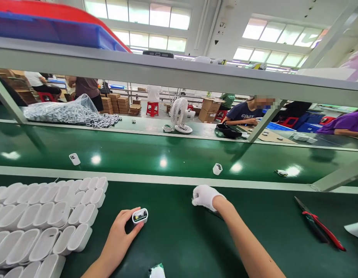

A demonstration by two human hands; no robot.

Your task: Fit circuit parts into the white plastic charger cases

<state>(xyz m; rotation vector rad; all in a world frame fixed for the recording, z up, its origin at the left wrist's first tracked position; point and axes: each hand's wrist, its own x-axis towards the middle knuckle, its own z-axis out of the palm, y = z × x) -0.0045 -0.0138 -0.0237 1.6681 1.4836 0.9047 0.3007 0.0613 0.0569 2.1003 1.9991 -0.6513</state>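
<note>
My left hand is bare and pinches a small white oval plastic housing between thumb and fingers. The housing's open end faces me and shows a circuit board with electronic parts inside. To the right, my right hand wears a white glove and is closed in a fist just above the green work surface. A thin dark object shows under its wrist; what the fingers grip is hidden. At the bottom edge lies a white piece with a green board edge, partly cut off.
Rows of white housings fill the left side. Red-and-black-handled pliers and a white piece lie at right. Beyond the ledge, a green belt carries housings. A shelf beam crosses above. Other people sit beyond.
</note>
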